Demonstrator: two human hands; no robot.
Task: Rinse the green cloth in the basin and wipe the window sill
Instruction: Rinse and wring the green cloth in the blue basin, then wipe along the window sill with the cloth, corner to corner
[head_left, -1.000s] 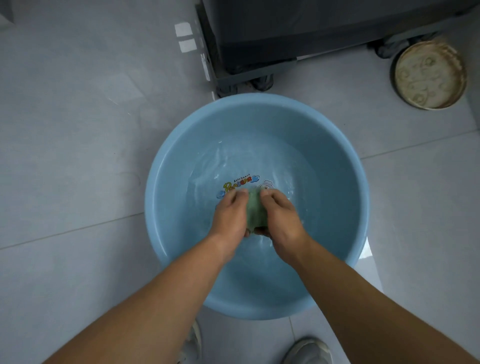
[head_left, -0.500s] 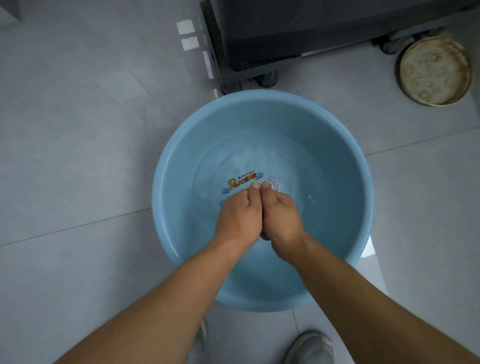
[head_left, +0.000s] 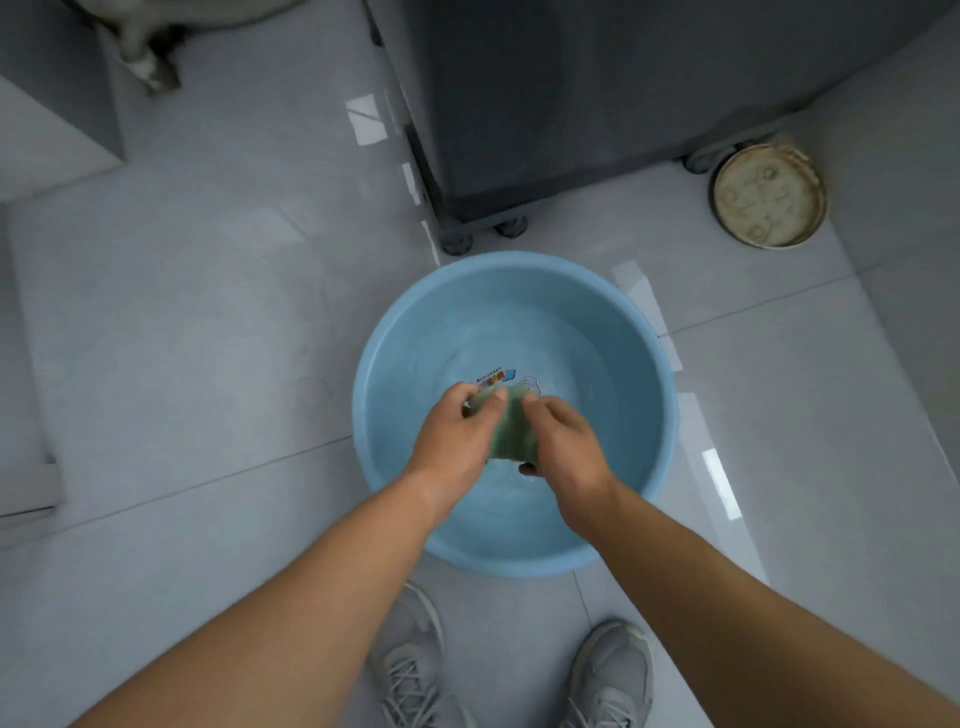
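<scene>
Crouching over grey floor tiles (head_left: 208, 322), I watch my left hand (head_left: 457, 441) and right hand (head_left: 566, 447) clench the green cloth (head_left: 511, 431) between them above the blue basin (head_left: 644, 364), apparently holding shallow water.

Both hands grip a bunched green cloth (head_left: 511, 428) over a blue basin (head_left: 644, 364) on the grey tiled floor (head_left: 197, 322): left hand (head_left: 457, 436) and right hand (head_left: 563, 447) on either side. Grey shoes (head_left: 610, 670) stand near; a round lid (head_left: 769, 195) lies far right.
</scene>
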